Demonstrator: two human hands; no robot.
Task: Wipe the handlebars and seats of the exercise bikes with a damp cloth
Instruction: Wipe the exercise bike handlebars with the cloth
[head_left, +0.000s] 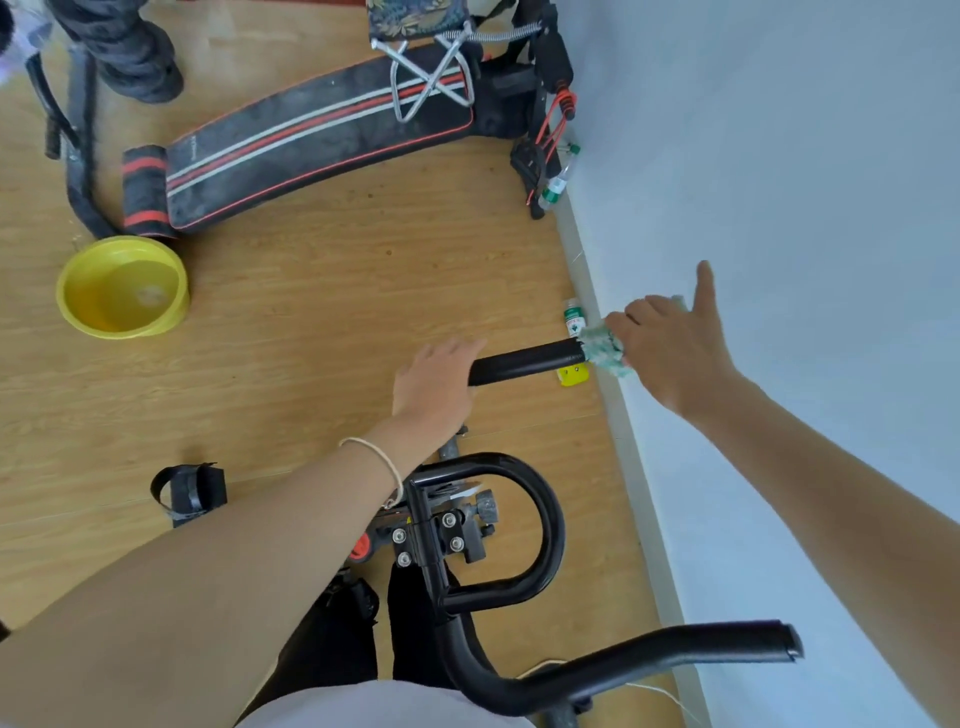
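The exercise bike's black handlebar frame fills the lower middle, with a loop (540, 525) and two foam grips. My left hand (434, 387) holds the near end of the far grip (524, 361). My right hand (670, 348) holds a green-and-white cloth (605, 351) wrapped over that grip's tip, thumb sticking up. The near grip (727, 644) points right at the bottom. No bike seat is in view.
A yellow basin of water (122, 286) stands on the wood floor at left. A black sit-up bench (322, 137) lies across the back. Small bottles (574, 317) sit along the baseboard by the white wall (779, 156). A bike pedal (189, 491) shows at lower left.
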